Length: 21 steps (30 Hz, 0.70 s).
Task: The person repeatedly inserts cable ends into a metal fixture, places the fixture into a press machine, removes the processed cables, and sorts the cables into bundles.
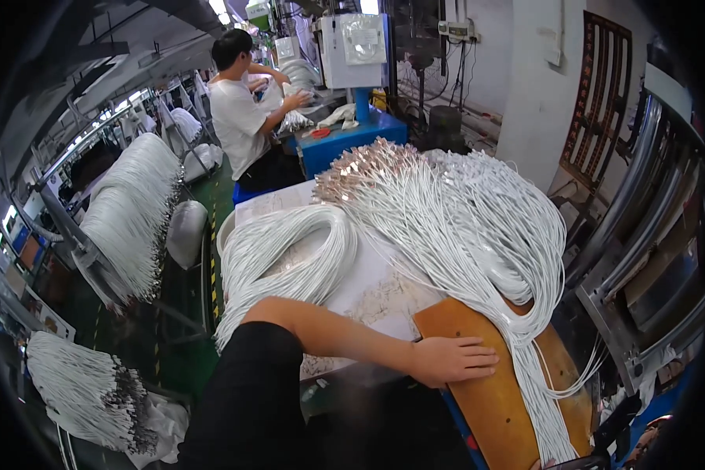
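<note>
My left hand (456, 360) lies flat on an orange-brown board (478, 415), fingers stretched to the right and holding nothing. Just right of it, a long bundle of white cables (529, 368) runs down across the board to the lower edge. This bundle joins a big heap of white cables (446, 211) on the table, with copper-coloured and clear ends at its far side. What looks like a sliver of my right hand (542, 465) shows at the lower edge by the cables; its fingers are mostly hidden.
Left of the heap, a looped cable coil (290, 247) rests on the white tabletop (380, 294). More cable bundles hang on racks (133, 211) at the left. Metal machinery (642, 258) stands close on the right. A co-worker (239, 110) handles bags at a blue bench (352, 141) beyond.
</note>
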### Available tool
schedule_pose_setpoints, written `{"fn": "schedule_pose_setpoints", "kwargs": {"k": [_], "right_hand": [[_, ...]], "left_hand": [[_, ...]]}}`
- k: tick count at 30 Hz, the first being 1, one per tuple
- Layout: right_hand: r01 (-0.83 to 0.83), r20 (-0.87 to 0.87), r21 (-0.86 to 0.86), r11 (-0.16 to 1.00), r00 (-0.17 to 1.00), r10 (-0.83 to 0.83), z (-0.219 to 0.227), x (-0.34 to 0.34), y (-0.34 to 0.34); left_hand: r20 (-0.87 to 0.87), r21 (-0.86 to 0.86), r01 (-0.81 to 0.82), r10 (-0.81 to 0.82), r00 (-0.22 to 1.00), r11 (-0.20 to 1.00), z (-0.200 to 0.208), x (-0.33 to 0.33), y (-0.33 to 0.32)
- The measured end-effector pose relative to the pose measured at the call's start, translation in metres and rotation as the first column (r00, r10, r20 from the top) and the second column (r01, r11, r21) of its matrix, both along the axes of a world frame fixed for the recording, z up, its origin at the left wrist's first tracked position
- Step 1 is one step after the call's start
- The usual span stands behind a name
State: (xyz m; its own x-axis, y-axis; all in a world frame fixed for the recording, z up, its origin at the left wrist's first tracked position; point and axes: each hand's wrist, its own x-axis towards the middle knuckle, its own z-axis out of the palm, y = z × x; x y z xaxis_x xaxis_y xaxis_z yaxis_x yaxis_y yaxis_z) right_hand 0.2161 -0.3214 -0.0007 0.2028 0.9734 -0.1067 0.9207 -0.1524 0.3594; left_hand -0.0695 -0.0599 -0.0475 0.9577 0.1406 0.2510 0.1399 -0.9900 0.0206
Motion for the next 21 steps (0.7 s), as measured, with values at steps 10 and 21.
{"fn": "schedule_pose_setpoints", "kwargs": {"k": [10,21], "right_hand": [[-0.272,-0.353,0.685,0.676,0.687,0.635,-0.024,0.061,0.025],[-0.626,0.276,0.779,-0.034,0.294,0.915,-0.043,0.093,0.061]], "left_hand": [[0.361,-0.235,-0.824,0.834,0.418,0.515,0.101,-0.114,0.058],[0.713,-0.382,-0.866,0.699,-0.053,0.324,0.196,-0.26,0.106]]}}
